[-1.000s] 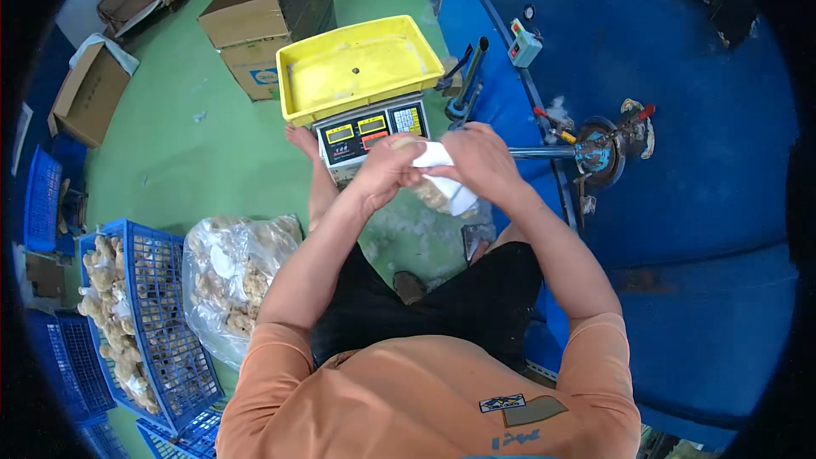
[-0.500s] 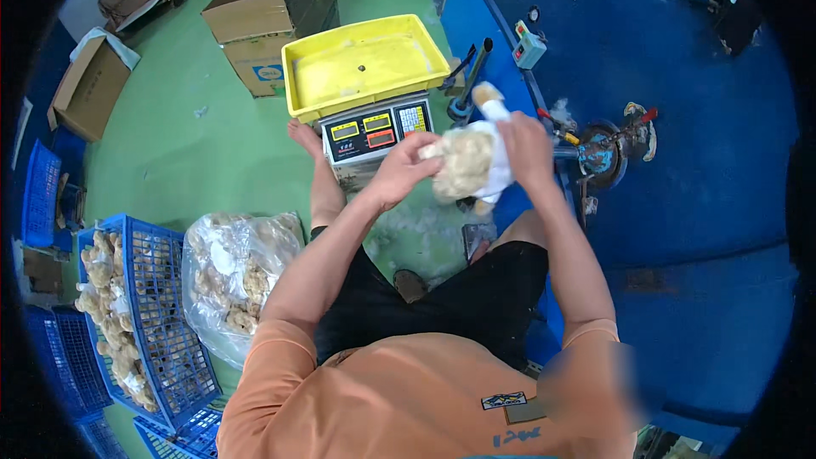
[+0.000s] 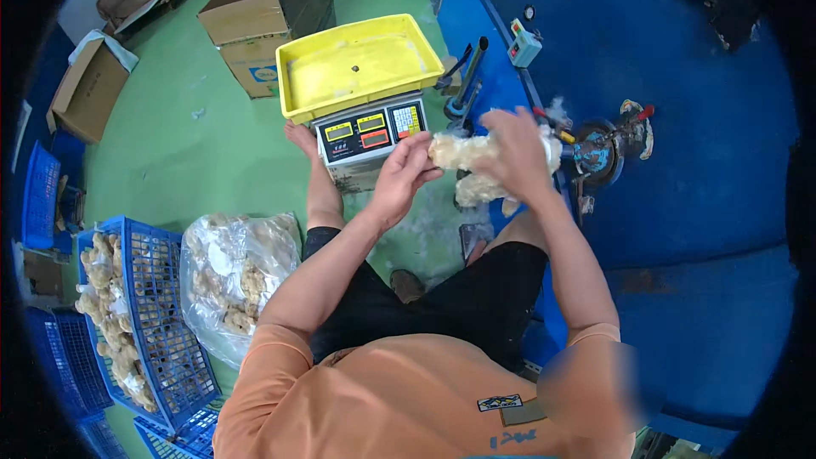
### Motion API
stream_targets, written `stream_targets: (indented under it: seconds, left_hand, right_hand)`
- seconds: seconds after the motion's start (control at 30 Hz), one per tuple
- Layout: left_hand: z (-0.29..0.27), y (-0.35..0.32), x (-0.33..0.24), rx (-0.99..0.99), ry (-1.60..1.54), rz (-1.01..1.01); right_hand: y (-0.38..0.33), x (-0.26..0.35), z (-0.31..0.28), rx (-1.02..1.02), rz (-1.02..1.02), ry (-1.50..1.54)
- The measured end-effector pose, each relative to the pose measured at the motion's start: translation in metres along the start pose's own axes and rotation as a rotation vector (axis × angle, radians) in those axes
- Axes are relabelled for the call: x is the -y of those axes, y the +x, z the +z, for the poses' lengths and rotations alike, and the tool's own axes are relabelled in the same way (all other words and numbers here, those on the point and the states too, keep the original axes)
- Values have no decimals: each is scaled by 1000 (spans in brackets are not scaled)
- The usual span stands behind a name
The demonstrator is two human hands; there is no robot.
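Note:
In front of my knees a cream plush toy [image 3: 467,151] with a white part at its right side lies stretched between my hands. My left hand [image 3: 405,177] pinches its left end between thumb and fingers. Over its right part lies my right hand [image 3: 516,153], slightly smeared, fingers bent around the plush. The toy's right side reaches close to the metal nozzle [image 3: 571,153] of the blue machine; whether the nozzle is inside it is hidden. A leg or arm of the toy hangs below my right hand.
Ahead stands a scale [image 3: 371,134] bearing a yellow tray [image 3: 284,76]. A cardboard box [image 3: 246,21] is behind it. To my left are a clear bag [image 3: 285,242] of plush pieces and a blue crate [image 3: 174,323] of plush toys. A blue machine panel [image 3: 680,161] fills the right. White fluff litters the floor.
The plush toy has turned and moved right toward the nozzle, its cream side now showing more. My right hand has shifted slightly left across it; my left hand stays at its left end.

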State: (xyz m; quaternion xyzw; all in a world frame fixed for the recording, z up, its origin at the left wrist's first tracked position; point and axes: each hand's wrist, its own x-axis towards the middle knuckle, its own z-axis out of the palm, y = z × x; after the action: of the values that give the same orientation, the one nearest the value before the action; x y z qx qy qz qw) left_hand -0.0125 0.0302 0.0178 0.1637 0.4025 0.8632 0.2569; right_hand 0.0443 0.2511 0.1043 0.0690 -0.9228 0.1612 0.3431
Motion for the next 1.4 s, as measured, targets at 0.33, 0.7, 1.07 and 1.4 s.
stream_targets:
  seconds: [0.33, 0.7, 1.07, 1.4]
  left_hand:
    - [44, 12, -4, -75, 208, 83]
    - [-13, 12, 1, 75, -489, -129]
    - [21, 6, -21, -205, 234, 54]
    - [60, 20, -24, -313, 397, -86]
  right_hand:
    - [-4, -33, 5, 454, -262, -156]
    - [10, 14, 23, 548, -230, -113]
    - [-8, -40, 26, 170, 473, -54]
    - [-12, -28, 22, 134, 250, -299]
